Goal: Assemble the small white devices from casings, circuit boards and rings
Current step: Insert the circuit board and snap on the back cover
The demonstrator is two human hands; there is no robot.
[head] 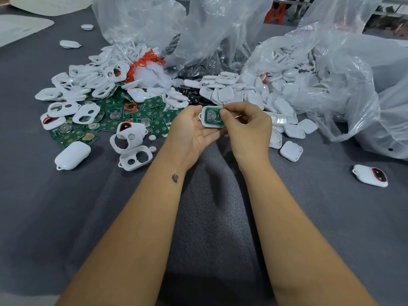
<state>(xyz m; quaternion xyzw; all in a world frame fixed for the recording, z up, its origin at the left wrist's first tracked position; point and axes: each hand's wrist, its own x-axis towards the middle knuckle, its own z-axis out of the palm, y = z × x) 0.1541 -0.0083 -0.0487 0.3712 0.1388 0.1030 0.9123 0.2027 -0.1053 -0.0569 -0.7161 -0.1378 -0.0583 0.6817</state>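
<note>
left hand (189,129) grip: cradles small white oval plastic casing (204,122), green circuit board (212,117) seated inside | right hand (247,127) grip: fingertips pinch casing's right edge, hiding it

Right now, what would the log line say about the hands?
left hand: cradles casing | board: sits in casing | right hand: pinching at board's right edge | step: seating board | cover: not on

Grey cloth-covered table (209,217); orange stool (276,12) on the floor behind.
</note>
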